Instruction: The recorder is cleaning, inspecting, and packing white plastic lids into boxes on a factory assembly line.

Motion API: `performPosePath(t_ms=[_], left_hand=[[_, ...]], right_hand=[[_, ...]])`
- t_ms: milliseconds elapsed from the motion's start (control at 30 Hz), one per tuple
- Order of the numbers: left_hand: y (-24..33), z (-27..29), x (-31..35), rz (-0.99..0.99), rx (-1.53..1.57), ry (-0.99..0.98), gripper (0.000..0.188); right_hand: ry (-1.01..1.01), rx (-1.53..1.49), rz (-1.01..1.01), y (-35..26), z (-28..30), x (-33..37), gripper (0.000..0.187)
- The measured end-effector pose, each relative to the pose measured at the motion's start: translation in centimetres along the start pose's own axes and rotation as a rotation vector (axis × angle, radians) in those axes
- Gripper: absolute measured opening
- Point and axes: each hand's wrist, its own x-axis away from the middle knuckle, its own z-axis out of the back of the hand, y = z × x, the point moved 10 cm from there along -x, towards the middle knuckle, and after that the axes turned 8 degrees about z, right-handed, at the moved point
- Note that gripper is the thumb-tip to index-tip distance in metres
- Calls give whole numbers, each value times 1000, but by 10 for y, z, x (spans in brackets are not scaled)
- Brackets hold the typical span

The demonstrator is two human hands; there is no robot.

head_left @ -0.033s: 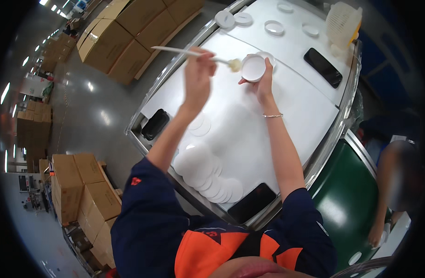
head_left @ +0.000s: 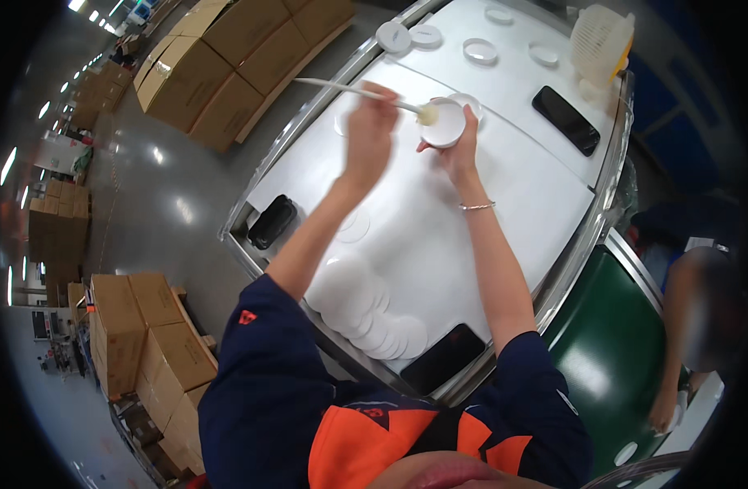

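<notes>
My left hand (head_left: 370,134) is closed around the long pale handle of a brush (head_left: 329,84). The brush's cream-coloured head is at the left inner side of a shallow white round lid (head_left: 447,126). That lid is gripped by its rim in my right hand (head_left: 463,155), tilted with its hollow side up. Partly hidden behind the lid and my right fingers is another white round piece (head_left: 470,102). Closer to me, several thin white discs (head_left: 345,289) lie overlapping on the white tabletop (head_left: 520,220).
White round lids and rings (head_left: 480,51) lie at the far side. A pale plastic basket (head_left: 602,41) stands far right, near a black phone (head_left: 565,121). Another dark phone (head_left: 443,359) and a black tray (head_left: 272,222) sit along the near edges. A co-worker's arm (head_left: 675,350) is at right.
My left hand has moved right with the brush, bringing its head from beside the lid into it. My right hand and the lid have shifted only slightly.
</notes>
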Motion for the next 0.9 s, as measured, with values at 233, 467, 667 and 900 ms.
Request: performPosePath(t_ms=[233, 467, 667, 900], left_hand=[[36, 25, 1, -174, -23, 182, 19], [9, 59, 33, -116, -366, 3, 13], [-88, 66, 96, 410, -429, -225, 11], [-68, 77, 90, 45, -836, -73, 12]], right_hand=[[43, 1, -7, -4, 18, 0, 66], [-224, 560, -27, 8, -4, 0, 52], [-154, 434, -131, 13, 8, -3, 57], [-10, 347, -113, 3, 12, 0, 60]])
